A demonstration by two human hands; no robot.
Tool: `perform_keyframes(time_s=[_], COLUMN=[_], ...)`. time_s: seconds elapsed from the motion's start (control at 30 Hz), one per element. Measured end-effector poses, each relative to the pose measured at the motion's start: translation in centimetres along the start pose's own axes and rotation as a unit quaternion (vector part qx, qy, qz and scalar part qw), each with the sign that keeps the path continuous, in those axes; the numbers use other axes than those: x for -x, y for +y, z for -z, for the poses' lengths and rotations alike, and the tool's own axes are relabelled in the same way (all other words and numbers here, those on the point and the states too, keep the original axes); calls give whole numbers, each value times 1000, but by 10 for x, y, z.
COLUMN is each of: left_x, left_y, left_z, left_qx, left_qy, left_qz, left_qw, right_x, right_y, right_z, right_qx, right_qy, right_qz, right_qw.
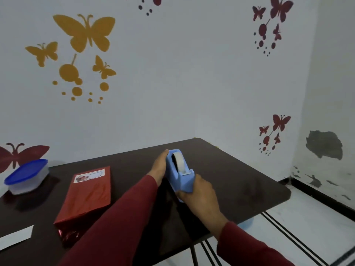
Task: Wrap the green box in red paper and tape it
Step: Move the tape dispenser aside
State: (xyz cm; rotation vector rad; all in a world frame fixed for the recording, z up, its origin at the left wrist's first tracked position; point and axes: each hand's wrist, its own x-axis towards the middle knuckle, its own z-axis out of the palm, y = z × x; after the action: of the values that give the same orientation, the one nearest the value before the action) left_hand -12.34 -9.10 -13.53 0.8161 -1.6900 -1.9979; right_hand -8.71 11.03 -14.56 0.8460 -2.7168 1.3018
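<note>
Fingers of the left hand [161, 166] are mostly hidden behind the light blue tape dispenser [179, 173], so its hold cannot be told, while the right hand [197, 192] grips the dispenser's near end and covers it. Red-wrapped box [87, 196] lies flat left of both hands, apart from them, its near end crumpled; bare dark table [240, 175] spreads to the right edge. A label at the box's far end is too blurred to read, and a blue-lidded container [26, 175] sits near the left edge.

Dark table [240, 169] bears red-wrapped box [88, 194], lidded tub [26, 175].
</note>
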Motion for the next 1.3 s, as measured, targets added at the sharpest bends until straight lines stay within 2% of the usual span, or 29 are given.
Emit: perform_keyframes(time_s=[0.13,0.23,0.5,0.8,0.9,1.13,1.3], left_x=[31,41,56,65,72,105,125], left_y=[8,14,3,-14,-12,12,41], left_z=[-27,-60,-168,-201,-200,-170,-100], left_qx=[21,13,7,-54,-83,-122,-134], left_qy=[-6,-21,-129,-147,-127,-80,-29], left_qz=[8,-17,-71,-86,-109,-182,-233], left_qw=[1000,1000,989,984,982,972,963], right_x=[-6,-10,-15,-11,-10,3,5], right_y=[12,31,88,124,121,68,8], right_z=[16,47,137,151,153,153,123], right_qx=[-19,-26,30,3,8,-29,-129], right_qy=[-2,22,78,67,59,184,139], right_qz=[-4,-25,-91,-128,-110,50,96], right_qw=[1000,999,992,989,992,981,977])
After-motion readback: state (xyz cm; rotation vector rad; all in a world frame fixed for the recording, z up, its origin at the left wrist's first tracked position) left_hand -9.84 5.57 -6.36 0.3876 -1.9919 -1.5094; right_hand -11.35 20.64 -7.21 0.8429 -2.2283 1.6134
